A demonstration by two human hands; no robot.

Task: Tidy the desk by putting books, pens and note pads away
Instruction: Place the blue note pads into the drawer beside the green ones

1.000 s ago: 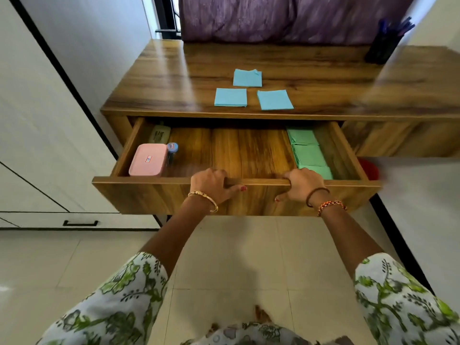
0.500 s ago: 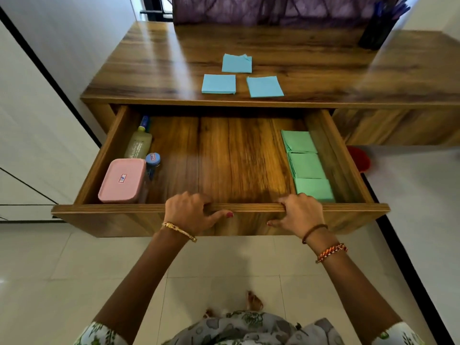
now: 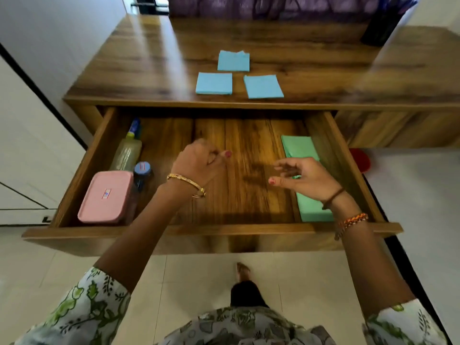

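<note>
Three blue note pads lie on the wooden desk: one at the back, one front left, one front right. Below them the drawer stands pulled out. Green note pads line its right side, partly hidden by my right hand, which hovers open and holds nothing. My left hand hangs over the drawer's middle with fingers loosely curled and nothing in them. A dark pen holder with pens stands at the desk's back right.
In the drawer's left part sit a pink lidded box, a small blue-capped jar and a lying bottle. A red object lies on the floor at right. White cabinets stand at left; purple fabric hangs behind the desk.
The drawer has been pulled further out. Both hands have let go of its front edge and risen over its inside.
</note>
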